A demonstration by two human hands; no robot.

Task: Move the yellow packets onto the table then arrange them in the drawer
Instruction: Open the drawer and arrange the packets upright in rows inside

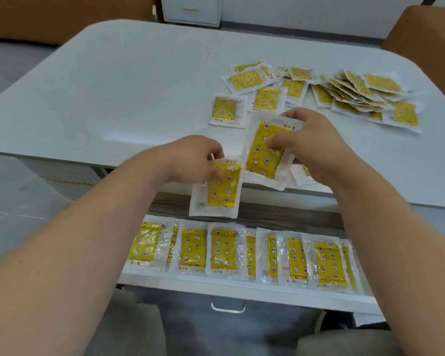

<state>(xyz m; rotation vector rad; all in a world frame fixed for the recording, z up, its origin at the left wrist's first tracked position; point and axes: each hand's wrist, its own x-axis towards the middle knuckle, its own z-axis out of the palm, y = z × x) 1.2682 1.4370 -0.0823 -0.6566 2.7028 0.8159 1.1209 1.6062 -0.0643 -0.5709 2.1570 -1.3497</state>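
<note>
Head view: left hand (193, 158) pinches one yellow packet (220, 190), right hand (308, 142) grips a stack (263, 152); next, likely lay it in the drawer (242, 285) row.

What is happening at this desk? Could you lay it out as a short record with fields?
left hand: pinches a single packet above the drawer
right hand: grips a small stack at the table edge
drawer: open, with a row of packets overlapping along its front
table: white, with loose packets scattered on the right side
</note>
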